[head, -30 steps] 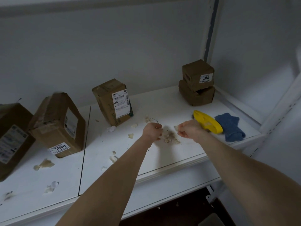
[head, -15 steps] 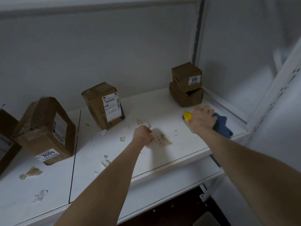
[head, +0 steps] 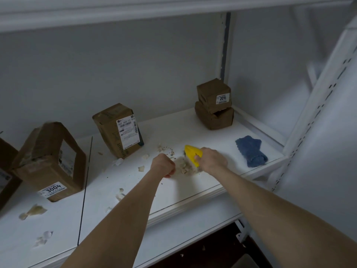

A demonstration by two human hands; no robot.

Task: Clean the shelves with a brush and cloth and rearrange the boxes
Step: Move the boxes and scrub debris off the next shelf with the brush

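My right hand (head: 211,160) grips a yellow brush (head: 192,153) on the white shelf (head: 193,132), its bristles against a heap of pale crumbs (head: 184,166). My left hand (head: 163,165) is curled into a fist just left of the heap; nothing shows in it. A blue cloth (head: 251,150) lies bunched at the shelf's right end. Two small brown boxes (head: 214,106) are stacked at the back right. A taller labelled box (head: 117,130) stands mid-back, and a box marked 3004 (head: 51,161) stands at the left.
Scraps of paper and crumbs (head: 32,210) are scattered over the left shelf board. Another brown box (head: 5,171) is cut off at the left edge. A perforated white upright (head: 316,117) rises on the right; the grey back wall (head: 135,64) closes the shelf.
My right hand went right to the brush beside the cloth, took hold of it and brought it left to the crumb heap. The left fist stayed by the heap.
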